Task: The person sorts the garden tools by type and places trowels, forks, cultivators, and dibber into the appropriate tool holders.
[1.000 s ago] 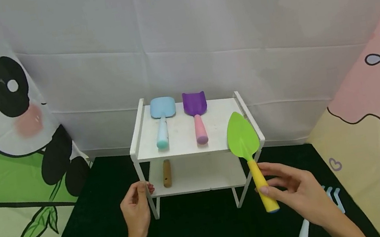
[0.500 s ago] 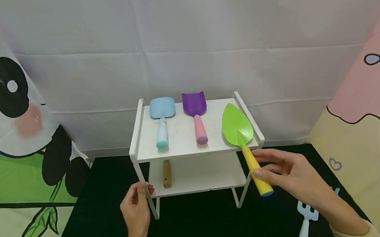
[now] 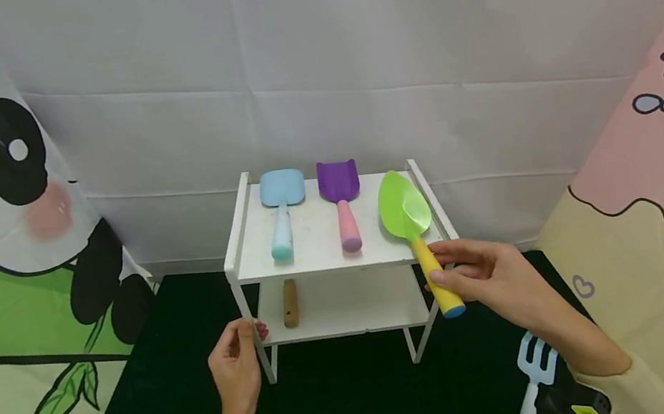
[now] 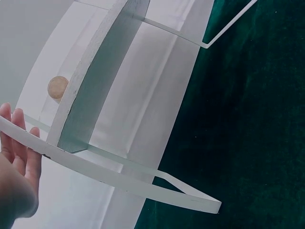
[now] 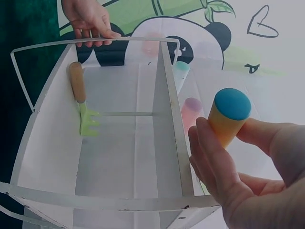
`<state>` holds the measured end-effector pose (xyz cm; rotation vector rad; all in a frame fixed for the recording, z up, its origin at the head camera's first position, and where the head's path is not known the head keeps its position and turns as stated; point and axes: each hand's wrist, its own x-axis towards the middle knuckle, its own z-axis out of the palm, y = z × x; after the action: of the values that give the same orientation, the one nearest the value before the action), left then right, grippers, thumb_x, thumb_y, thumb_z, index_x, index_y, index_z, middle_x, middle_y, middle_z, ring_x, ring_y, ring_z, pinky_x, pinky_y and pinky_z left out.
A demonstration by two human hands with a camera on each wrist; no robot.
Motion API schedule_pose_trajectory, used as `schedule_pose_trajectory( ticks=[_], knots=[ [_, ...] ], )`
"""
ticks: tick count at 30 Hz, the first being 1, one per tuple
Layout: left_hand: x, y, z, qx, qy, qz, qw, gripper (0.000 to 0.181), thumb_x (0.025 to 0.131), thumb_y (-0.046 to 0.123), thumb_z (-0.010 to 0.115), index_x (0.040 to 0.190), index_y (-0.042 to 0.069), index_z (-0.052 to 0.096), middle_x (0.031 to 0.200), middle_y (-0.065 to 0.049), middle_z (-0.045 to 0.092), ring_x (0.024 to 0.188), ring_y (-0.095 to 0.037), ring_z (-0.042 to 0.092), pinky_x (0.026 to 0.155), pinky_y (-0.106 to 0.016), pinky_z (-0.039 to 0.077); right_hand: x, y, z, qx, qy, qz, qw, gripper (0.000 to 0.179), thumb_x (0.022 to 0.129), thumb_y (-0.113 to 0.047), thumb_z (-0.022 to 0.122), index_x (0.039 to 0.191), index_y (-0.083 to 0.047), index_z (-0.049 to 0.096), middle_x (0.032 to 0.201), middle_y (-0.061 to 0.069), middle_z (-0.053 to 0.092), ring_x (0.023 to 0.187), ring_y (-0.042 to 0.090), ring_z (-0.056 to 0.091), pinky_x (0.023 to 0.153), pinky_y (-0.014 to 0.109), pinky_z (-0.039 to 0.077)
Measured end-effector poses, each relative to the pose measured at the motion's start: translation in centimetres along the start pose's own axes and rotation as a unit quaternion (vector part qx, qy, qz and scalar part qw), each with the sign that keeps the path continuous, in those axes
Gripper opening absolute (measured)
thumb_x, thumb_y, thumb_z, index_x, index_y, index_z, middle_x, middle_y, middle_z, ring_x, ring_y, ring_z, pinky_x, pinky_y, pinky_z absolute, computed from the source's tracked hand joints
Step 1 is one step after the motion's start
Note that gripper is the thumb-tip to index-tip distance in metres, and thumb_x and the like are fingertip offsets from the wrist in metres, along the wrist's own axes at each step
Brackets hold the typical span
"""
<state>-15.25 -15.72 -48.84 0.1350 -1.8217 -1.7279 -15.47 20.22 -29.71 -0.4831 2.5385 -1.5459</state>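
Note:
My right hand (image 3: pixel 490 280) pinches the yellow handle of a garden trowel (image 3: pixel 402 204), thumb on one side and fingers on the other. Its green blade is over the right part of the top shelf of a white two-tier rack (image 3: pixel 321 261); whether it touches is unclear. My left hand (image 3: pixel 235 367) grips the rack's front left leg. On the top shelf lie a light blue toy shovel (image 3: pixel 281 189) and a purple shovel (image 3: pixel 338 181) with a pink handle. The lower shelf bears a green hand rake (image 5: pixel 89 120) with a wooden handle.
A light blue garden fork (image 3: pixel 537 366) lies on the dark green cloth (image 3: pixel 351 407) by my right forearm. Beside it is a black object (image 3: pixel 561 402) with a yellow label. A white curtain (image 3: pixel 321 56) hangs behind the rack, with printed cartoon panels at both sides.
My right hand has carried the trowel forward and slightly left, farther over the top shelf. The blue fork has come more into view. My left hand has stayed on the leg.

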Motion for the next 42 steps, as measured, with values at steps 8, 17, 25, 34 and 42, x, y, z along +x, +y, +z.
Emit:
schedule_pose_trajectory(
  ticks=[8,17,25,34,42],
  knots=[
    [0.0,-0.2,-0.1,-0.001,-0.002,0.000,1.0000,0.028,0.109,0.013,0.051,0.099,-0.008,0.067,0.090,-0.002,0.070,0.082,-0.010,0.068,0.080,-0.016,0.054,1.0,-0.9,-0.3,-0.016,-0.003,0.021,0.9996,0.052,0.101,-0.031,0.068,0.143,-0.003,0.056,0.131,0.017,0.066,0.106,0.025,0.071,0.083,0.028,0.059],
    [0.1,-0.4,-0.1,0.002,-0.004,-0.007,1.0000,0.028,0.110,0.013,0.051,0.099,-0.007,0.067,0.090,0.000,0.070,0.083,-0.010,0.068,0.081,-0.016,0.054,2.0,-2.2,-0.6,-0.050,0.013,0.014,0.9986,0.053,0.099,-0.035,0.069,0.139,0.000,0.060,0.129,0.018,0.068,0.107,0.029,0.072,0.081,0.033,0.061],
    [0.1,-0.5,-0.1,-0.001,-0.005,-0.012,0.9999,0.029,0.110,0.015,0.051,0.100,-0.007,0.067,0.090,0.000,0.070,0.084,-0.011,0.068,0.082,-0.017,0.054,3.7,-3.3,-0.9,-0.095,0.003,0.006,0.9955,0.049,0.099,-0.029,0.071,0.134,0.005,0.062,0.123,0.022,0.070,0.095,0.026,0.073,0.075,0.030,0.061],
    [0.1,-0.5,-0.1,0.004,-0.006,-0.017,0.9998,0.030,0.110,0.018,0.050,0.101,-0.005,0.067,0.091,0.000,0.070,0.084,-0.011,0.068,0.081,-0.017,0.054,5.9,-3.8,-1.3,-0.117,-0.026,0.033,0.9922,0.047,0.100,-0.026,0.069,0.135,0.006,0.062,0.124,0.023,0.069,0.104,0.030,0.069,0.080,0.032,0.061],
    [0.1,-0.6,0.0,0.003,-0.006,-0.014,0.9999,0.030,0.110,0.017,0.050,0.100,-0.007,0.067,0.091,0.000,0.070,0.085,-0.011,0.068,0.082,-0.016,0.054,7.0,-4.1,-1.3,-0.150,-0.015,0.041,0.9877,0.049,0.100,-0.032,0.070,0.132,0.004,0.064,0.124,0.022,0.069,0.106,0.033,0.067,0.079,0.031,0.061]
  ],
)
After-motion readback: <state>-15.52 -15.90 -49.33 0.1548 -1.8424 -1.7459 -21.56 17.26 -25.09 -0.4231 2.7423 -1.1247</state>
